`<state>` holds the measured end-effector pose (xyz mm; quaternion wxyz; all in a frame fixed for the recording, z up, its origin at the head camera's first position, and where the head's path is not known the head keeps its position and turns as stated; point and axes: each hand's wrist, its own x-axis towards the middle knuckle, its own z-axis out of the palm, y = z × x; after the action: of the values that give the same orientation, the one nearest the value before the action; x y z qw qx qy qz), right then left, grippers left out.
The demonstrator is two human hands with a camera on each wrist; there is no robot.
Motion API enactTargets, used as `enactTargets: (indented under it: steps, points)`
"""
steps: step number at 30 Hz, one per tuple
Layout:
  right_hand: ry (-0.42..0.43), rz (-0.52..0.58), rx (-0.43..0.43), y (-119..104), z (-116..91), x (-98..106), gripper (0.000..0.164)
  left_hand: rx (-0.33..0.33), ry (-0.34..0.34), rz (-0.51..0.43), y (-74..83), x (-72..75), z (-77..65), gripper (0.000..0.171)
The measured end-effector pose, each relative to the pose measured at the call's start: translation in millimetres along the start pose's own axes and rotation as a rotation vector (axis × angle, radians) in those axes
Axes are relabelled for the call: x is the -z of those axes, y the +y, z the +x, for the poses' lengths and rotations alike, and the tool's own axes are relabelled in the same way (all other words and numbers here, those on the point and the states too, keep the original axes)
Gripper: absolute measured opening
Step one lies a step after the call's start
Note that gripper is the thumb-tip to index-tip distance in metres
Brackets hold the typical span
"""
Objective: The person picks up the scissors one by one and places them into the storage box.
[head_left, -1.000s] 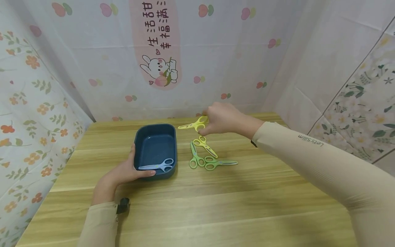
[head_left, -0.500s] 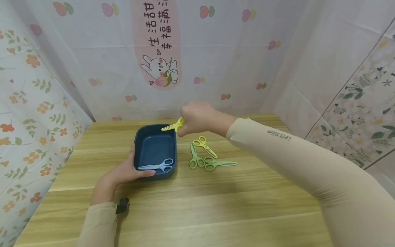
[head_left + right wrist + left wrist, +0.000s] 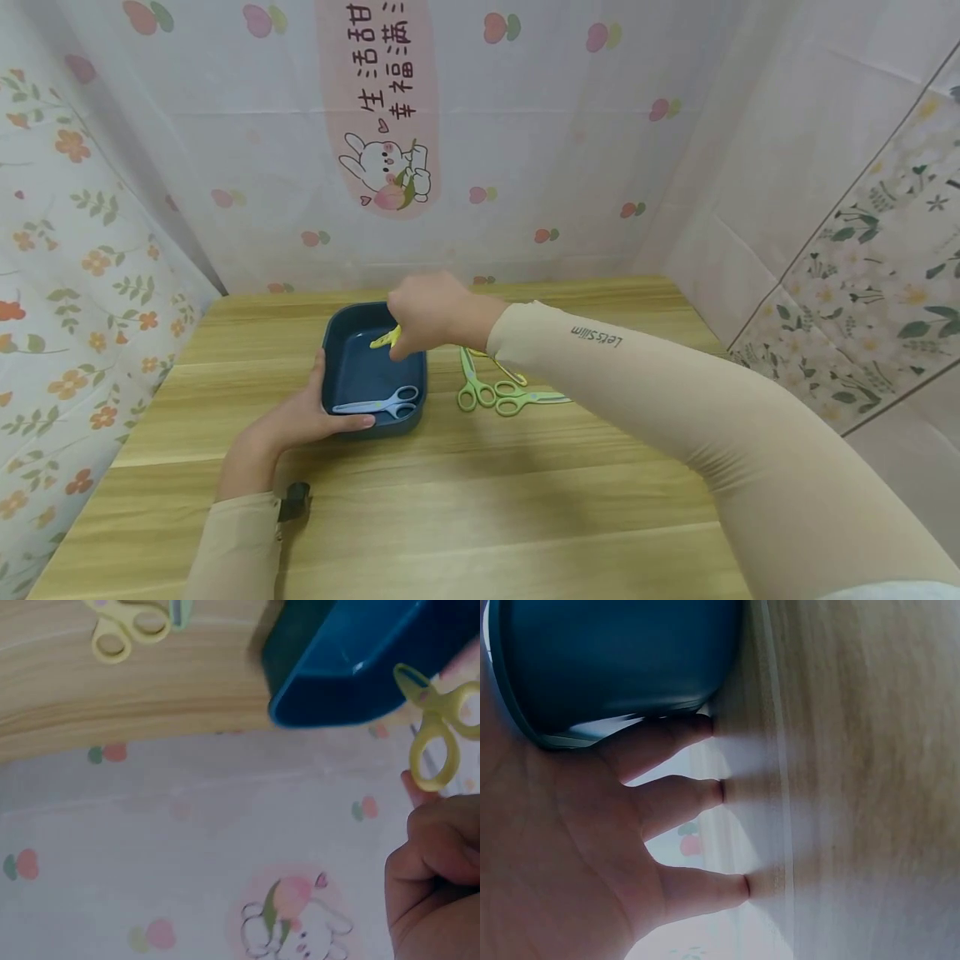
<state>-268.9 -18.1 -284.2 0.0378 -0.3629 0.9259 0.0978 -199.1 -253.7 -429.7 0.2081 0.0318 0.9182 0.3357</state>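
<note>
My right hand [image 3: 433, 312] pinches yellow scissors [image 3: 431, 709] by the handle loops, over the back part of a dark blue rectangular bin [image 3: 401, 426]. Their closed blades point left in the head view. Light blue scissors [image 3: 360, 407] lie along the bin's near end. At the bin's near left corner is my left hand [image 3: 296, 417], thumb stretched along the front rim and the index finger up the left side. The left wrist view shows its other fingers [image 3: 682, 799] straight and spread, tips down at the tabletop beside the bin wall [image 3: 622, 660].
Right of the bin, two green scissors [image 3: 467, 367] [image 3: 536, 397] lie on the wooden table [image 3: 450, 517]. More yellow scissors [image 3: 517, 375] sit beside them, partly hidden by my right forearm. Printed curtains [image 3: 525, 150] hang at the back and both sides.
My right hand has carried the yellow scissors left from beyond the other scissors to over the bin, then lower. The left hand and bin have stayed in place.
</note>
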Motion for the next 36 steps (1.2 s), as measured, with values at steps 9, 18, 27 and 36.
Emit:
enactTargets:
  steps: [9,18,27,36]
  points:
    - [-0.044,-0.016,-0.024,-28,9,-18,0.04,-0.015,0.001,-0.002,-1.0,0.3,-0.2,0.151]
    - [-0.064,0.01,-0.01,-39,14,-30,0.038,-0.023,-0.007,-0.011,-2.5,-0.3,1.7,0.151]
    - [-0.077,0.026,-0.04,-48,23,-45,0.038,-0.02,-0.014,0.001,-5.5,-0.4,1.2,0.15]
    - [-0.083,0.027,-0.049,-54,26,-48,0.048,-0.041,-0.008,0.005,-3.9,1.5,2.0,0.15]
